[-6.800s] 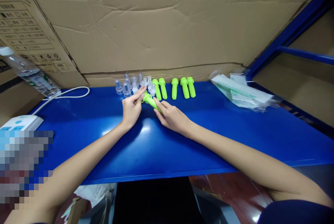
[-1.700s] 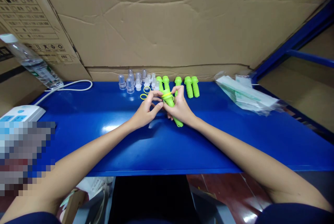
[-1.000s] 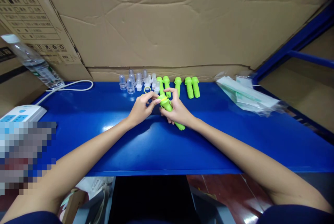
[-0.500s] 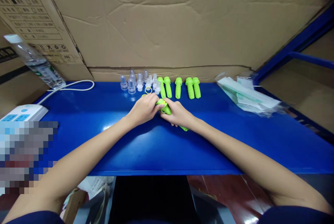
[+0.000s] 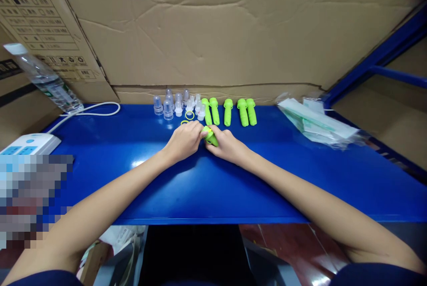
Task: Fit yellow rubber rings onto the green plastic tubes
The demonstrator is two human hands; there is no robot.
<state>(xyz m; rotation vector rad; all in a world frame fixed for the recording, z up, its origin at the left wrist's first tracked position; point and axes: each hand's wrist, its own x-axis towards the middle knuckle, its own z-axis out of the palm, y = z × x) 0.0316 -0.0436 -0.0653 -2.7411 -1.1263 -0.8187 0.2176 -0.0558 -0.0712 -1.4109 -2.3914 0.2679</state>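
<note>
My right hand [image 5: 230, 143] is wrapped around a lime-green flashlight-shaped plastic piece [image 5: 211, 138], with its wider end up towards my left hand. With its fingers bent together, my left hand [image 5: 187, 138] grips that wider end from the left, where a small yellow bit shows. My palm hides most of the piece's lower part. Just beyond my hands stand several similar green pieces [image 5: 228, 112] in a loose row. Left of them are several clear plastic domed caps [image 5: 168, 110] and smaller clear capped parts [image 5: 179, 109]. Thin yellow rings [image 5: 190, 115] lie in front of those.
The blue table [image 5: 187, 188] ends at a cardboard wall [image 5: 213, 37]. At the left are a water bottle [image 5: 46, 79], a white power strip [image 5: 35, 143] with its cord, and a blurred-out patch. Clear plastic bags [image 5: 316, 121] with pale contents lie at the right.
The held green piece has turned slightly in my hands, and its lower tip no longer shows below my right hand. My left hand has shifted very slightly.
</note>
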